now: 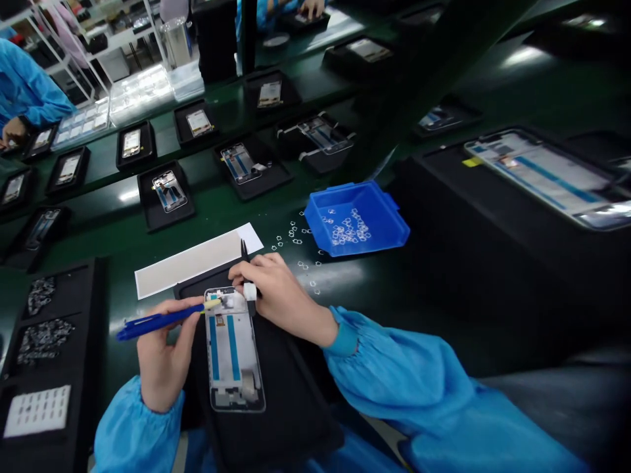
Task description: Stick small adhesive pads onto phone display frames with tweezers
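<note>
A phone frame with two blue strips lies on a black tray in front of me. My left hand is closed around a blue pen-shaped tool, whose pale yellow tip touches or hovers over the top part of the frame. At the frame's top right corner, my right hand has its fingers curled round black tweezers that point away from me. A white finger cot covers one of its fingertips. Whether the right fingers hold anything else is hidden.
A blue bin holds small clear rings, with several loose rings beside it. Behind the tray lies a white-edged strip sheet. A black parts tray stands left. Phone frames in black trays line the green bench; a co-worker's sleeve shows far left.
</note>
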The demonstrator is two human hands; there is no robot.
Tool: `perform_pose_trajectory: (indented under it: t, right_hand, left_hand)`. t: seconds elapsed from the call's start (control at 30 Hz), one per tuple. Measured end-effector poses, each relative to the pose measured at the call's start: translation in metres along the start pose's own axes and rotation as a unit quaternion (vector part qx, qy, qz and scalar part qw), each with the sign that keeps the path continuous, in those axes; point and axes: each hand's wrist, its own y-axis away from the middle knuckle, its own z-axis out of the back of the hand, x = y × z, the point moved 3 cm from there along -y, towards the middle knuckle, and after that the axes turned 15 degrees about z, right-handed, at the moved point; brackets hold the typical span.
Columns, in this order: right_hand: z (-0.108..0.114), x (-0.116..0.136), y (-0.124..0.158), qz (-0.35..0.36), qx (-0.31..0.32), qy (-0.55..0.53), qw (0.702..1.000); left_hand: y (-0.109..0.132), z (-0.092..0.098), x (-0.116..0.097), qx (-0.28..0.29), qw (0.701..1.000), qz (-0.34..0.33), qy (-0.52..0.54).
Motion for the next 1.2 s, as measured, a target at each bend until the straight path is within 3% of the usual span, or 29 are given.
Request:
perform_pose_trajectory:
  t: [0.17, 0.5, 0.8, 1.03, 1.2]
  right_hand:
    - [-0.006, -0.004, 0.008, 0.026, -0.013, -0.068, 0.997]
    - [-0.010, -0.009, 0.018, -0.005, -0.052, -0.150, 0.987]
    - [-0.010, -0.010, 0.018, -0.007, -0.055, -0.167, 0.984]
    - [-0.011, -0.011, 0.019, 0.005, -0.067, -0.162, 0.985]
    - [-0.012, -0.011, 0.019, 0.005, -0.072, -0.162, 0.984]
  left_hand:
    - [0.004, 0.003, -0.010, 0.029, 0.995, -0.027, -0.093]
    - [-0.014, -0.011, -0.038, 0.110, 0.962, -0.114, -0.224]
    - [-0.018, -0.019, -0.050, 0.127, 0.933, -0.162, -0.294]
    - [-0.017, -0.024, -0.062, 0.173, 0.899, -0.209, -0.343]
    - [-0.019, -0.026, -0.060, 0.160, 0.902, -0.215, -0.338]
